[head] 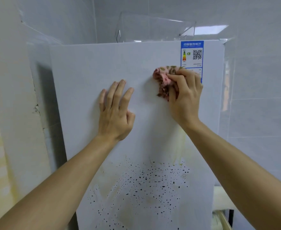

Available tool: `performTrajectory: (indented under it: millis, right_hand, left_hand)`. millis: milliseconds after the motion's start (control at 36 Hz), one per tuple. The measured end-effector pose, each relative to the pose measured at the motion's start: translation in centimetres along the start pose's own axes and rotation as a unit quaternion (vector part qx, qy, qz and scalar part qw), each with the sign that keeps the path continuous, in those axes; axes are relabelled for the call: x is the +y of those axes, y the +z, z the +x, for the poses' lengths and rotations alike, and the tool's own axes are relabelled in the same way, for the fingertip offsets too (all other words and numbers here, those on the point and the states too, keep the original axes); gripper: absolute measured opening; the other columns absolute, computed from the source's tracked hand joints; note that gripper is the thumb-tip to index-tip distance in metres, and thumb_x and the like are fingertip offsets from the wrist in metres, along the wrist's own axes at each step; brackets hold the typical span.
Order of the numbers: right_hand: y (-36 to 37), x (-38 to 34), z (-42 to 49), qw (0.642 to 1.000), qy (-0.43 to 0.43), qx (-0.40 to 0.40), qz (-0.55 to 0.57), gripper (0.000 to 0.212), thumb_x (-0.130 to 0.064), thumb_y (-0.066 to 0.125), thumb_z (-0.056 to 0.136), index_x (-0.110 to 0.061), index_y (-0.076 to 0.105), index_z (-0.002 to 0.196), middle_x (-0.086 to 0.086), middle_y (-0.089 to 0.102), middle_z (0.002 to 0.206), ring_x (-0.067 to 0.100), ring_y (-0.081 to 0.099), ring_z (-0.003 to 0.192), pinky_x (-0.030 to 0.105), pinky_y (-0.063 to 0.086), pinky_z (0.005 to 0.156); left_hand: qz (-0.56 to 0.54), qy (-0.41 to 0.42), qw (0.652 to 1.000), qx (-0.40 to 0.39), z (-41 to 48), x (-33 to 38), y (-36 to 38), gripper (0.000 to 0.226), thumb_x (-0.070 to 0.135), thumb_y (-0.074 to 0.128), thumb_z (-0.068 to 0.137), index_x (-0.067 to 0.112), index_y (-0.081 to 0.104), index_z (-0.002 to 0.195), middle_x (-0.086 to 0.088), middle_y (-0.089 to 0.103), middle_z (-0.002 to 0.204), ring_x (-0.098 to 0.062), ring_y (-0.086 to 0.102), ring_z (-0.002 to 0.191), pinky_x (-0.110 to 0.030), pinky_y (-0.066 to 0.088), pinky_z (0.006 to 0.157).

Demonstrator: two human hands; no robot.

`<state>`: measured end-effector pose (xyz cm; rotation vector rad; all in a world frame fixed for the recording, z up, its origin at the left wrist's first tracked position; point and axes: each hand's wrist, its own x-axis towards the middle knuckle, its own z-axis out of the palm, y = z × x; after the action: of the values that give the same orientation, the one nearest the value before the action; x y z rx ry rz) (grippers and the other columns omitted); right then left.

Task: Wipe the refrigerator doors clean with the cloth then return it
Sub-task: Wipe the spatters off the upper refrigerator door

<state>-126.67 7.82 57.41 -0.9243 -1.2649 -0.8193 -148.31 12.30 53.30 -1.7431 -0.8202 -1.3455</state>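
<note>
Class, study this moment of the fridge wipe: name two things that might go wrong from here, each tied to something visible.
1. The cloth, gripped by the right hand, overlaps the blue energy label; rubbing there may scuff or lift it.
2. Black specks and a yellowish smear sit lower on the door; a loaded cloth may spread them.

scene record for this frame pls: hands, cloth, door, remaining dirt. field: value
left hand: flat on the refrigerator door, fingers spread, holds nothing
right hand: grips the cloth, pressing it against the upper right of the door
cloth: pink with a brown pattern, bunched, overlapping the lower part of the energy label
dirt: black specks across the lower door; yellowish smear below the right wrist
on top: clear container
status: lower door not yet wiped clean
</note>
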Motion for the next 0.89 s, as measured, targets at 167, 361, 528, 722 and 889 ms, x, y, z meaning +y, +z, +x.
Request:
performTrajectory:
  millis: [167,361,528,722,889]
  right_hand:
    - [-0.8,3.3,-10.1,0.989,-0.136,-0.059,-0.027,0.021,-0.014,0.063,0.097,-0.007,0.077,0.112,0.005,0.058,0.129,0.031,0.052,0.116,0.046,0.039,0.093]
    - [-3.3,7.5,-13.7,0.954,-0.256,-0.146,-0.058,0.03,-0.013,0.06,0.098,-0.015,0.064,0.128,0.007,0.059,0.13,0.03,0.056,0.116,0.041,0.041,0.094]
    - [-4.1,7.3,-6.6,0.976,-0.183,-0.098,-0.071,0.033,-0.011,0.058,0.1,-0.016,0.067,0.132,0.011,0.058,0.129,0.035,0.054,0.107,0.047,0.047,0.085]
    - [-3.1,5.9,-1.8,0.998,-0.021,-0.013,-0.058,0.033,-0.002,0.056,0.1,-0.013,0.074,0.126,0.014,0.064,0.126,0.034,0.05,0.115,0.047,0.044,0.097]
    - [-4.1,7.2,-14.6,0.989,-0.105,-0.088,-0.064,0.044,-0.001,0.069,0.087,-0.017,0.068,0.129,0.004,0.052,0.133,0.03,0.047,0.121,0.044,0.039,0.096]
  left_hand:
    - [0.0,-0.01,1.0,0.004,-0.3,0.6,0.1,0.066,0.013,0.048,0.086,0.008,0.05,0.152,-0.017,0.036,0.166,-0.036,0.029,0.156,-0.06,0.014,0.128]
    - [0.004,-0.002,1.0,-0.005,-0.5,1.0,0.2,0.065,0.014,0.048,0.089,0.008,0.047,0.154,-0.016,0.033,0.168,-0.034,0.026,0.157,-0.057,0.011,0.13]
    - [0.006,0.0,1.0,0.0,-0.5,1.8,0.6,0.066,0.013,0.049,0.087,0.008,0.049,0.152,-0.015,0.035,0.167,-0.034,0.028,0.156,-0.057,0.012,0.129]
    - [0.008,-0.018,1.0,0.008,-0.1,3.0,1.2,0.071,0.016,0.053,0.084,0.012,0.045,0.155,-0.015,0.033,0.168,-0.035,0.026,0.157,-0.062,0.009,0.127]
    - [0.021,-0.034,0.999,0.022,0.0,3.6,1.9,0.069,0.017,0.055,0.085,0.013,0.048,0.154,-0.018,0.033,0.168,-0.039,0.027,0.156,-0.067,0.01,0.125]
